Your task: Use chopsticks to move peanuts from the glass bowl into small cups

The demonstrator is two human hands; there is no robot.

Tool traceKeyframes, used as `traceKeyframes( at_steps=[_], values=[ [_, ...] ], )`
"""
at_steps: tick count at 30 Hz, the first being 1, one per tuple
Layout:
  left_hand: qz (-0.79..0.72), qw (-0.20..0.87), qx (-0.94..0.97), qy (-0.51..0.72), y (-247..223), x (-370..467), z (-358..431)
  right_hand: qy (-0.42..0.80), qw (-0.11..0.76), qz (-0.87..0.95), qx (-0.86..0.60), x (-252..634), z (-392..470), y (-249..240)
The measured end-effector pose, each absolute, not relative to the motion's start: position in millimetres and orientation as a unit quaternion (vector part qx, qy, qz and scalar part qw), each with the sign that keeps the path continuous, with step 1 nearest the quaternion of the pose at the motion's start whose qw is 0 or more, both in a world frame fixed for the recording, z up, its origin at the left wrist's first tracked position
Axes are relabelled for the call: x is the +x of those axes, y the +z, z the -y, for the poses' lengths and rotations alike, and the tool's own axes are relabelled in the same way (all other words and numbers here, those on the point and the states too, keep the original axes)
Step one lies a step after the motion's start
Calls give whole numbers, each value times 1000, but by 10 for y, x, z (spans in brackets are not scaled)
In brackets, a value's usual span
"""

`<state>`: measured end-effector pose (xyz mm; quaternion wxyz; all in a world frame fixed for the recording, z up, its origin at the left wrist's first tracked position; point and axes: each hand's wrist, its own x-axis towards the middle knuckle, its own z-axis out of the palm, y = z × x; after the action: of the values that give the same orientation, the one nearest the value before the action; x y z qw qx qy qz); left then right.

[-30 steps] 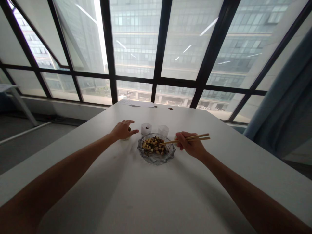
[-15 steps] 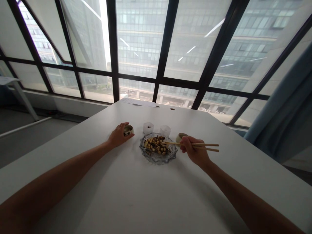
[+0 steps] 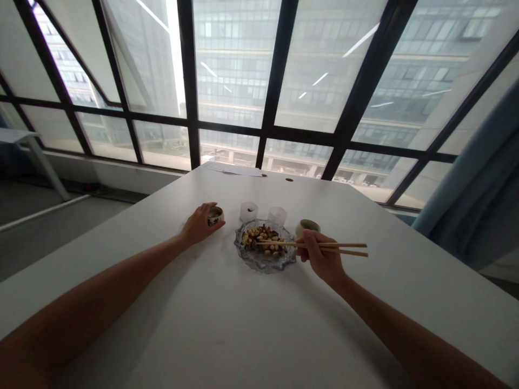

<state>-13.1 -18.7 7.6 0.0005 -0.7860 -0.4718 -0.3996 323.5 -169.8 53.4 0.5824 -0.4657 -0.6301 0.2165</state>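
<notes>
**Chopsticks (image 3: 344, 247) gripped in right hand (image 3: 322, 258), left hand (image 3: 198, 224) curled round small cup (image 3: 216, 217)**

The right hand clasps the slim, pale wooden chopsticks between thumb and fingers, their tips among the nuts (image 3: 272, 247) and their back ends spread slightly apart. The left hand's thumb and fingers hold the sides of the small cup, which stands upright on the table (image 3: 227, 308), left of the dish; it is pale, with dark marks on its side.

The clear glass dish (image 3: 265, 266) has a wavy, scalloped rim and sits mid-table between the hands. Its nuts are a loose heap of tan and dark brown pieces, too small to tell apart exactly. Just beyond it stand two whitish cups, the left one (image 3: 248, 212) with something small and dark inside, the right one (image 3: 277, 216) close to the rim. A pale green cup (image 3: 302, 226) stands just behind the right hand.

The table is smooth and white, with paper (image 3: 241, 171) near its far edge. Tall, dark-framed windows (image 3: 235, 59) face a large building; a blue curtain (image 3: 474, 167) hangs at right, and another table (image 3: 14, 135) stands at far left.
</notes>
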Motion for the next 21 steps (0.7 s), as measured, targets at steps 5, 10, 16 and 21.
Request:
traceKeyframes(
  at_steps=[5, 10, 16, 21],
  values=[
    [469, 1, -788, -399, 72, -133, 184, 178, 607, 617, -469, 3246, 1718, 520],
    [469, 3, -790, -395, 82, -132, 188, 154, 552, 675, -464, 3299, 1697, 428],
    [474, 6, -787, -394, 93, -127, 202, 125, 506, 721, -457, 3314, 1682, 416],
    [473, -1, -787, -396, 87, -131, 202, 140, 514, 713, -456, 3271, 1681, 444]
  ],
)
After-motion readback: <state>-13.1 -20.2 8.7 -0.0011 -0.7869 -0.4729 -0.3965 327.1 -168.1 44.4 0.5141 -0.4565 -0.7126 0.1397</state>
